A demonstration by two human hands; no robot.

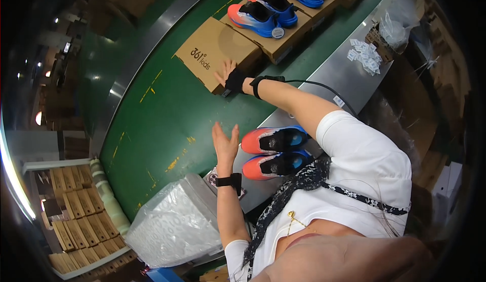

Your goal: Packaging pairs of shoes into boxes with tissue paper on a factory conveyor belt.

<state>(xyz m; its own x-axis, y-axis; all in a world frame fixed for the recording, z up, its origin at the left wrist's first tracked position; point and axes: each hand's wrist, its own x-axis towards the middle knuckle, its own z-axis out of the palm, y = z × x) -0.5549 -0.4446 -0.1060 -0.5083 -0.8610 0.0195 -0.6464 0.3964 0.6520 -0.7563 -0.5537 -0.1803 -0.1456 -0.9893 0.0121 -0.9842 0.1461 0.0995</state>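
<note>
Shoe box (223, 44) of brown cardboard, its lid closed and contents hidden, lies far centre on the green belt (152, 130); at the near left a rack (55, 164) holds rows of brown boxes (78, 208), too small to count surely; right of it lies one clear plastic bag (172, 221), its pale patterned contents unclear; the left hand (225, 142) is empty, thumb wide of the extended fingers; the right hand (226, 73), fingers spread, rests on the shoe box's near right edge; two orange-and-blue shoes (273, 153) stand side by side near the person; far right, three more boxes (289, 43) bear shoes, two on the first; on the steel ledge (334, 71) lies one heap of white packets (365, 56); beside it one carton (374, 38) holds a clear bag (392, 31).
</note>
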